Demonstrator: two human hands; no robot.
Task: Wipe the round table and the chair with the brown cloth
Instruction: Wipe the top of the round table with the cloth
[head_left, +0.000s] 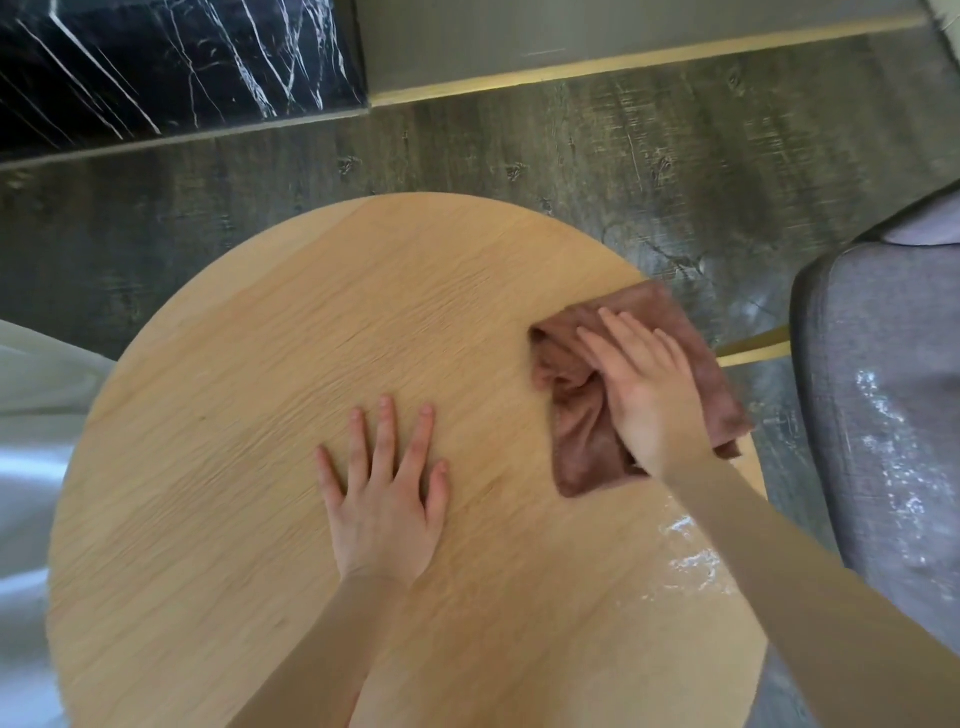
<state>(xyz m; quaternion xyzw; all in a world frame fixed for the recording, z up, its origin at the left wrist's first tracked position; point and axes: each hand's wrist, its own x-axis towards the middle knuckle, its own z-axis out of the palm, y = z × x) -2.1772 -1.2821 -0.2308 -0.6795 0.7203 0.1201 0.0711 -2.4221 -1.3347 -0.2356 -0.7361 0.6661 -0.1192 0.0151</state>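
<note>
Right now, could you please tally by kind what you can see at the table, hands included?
Hands: 2, left hand flat on the wood, right hand pressing the cloth
Round table: 1
Brown cloth: 1
Grey chair: 1
Total: 5

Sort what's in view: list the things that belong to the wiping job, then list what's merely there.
Belongs to the job:
brown cloth, flat under the right hand
round table, braced by the left hand
grey chair

Merely there:
black marble panel
wood-look floor
</note>
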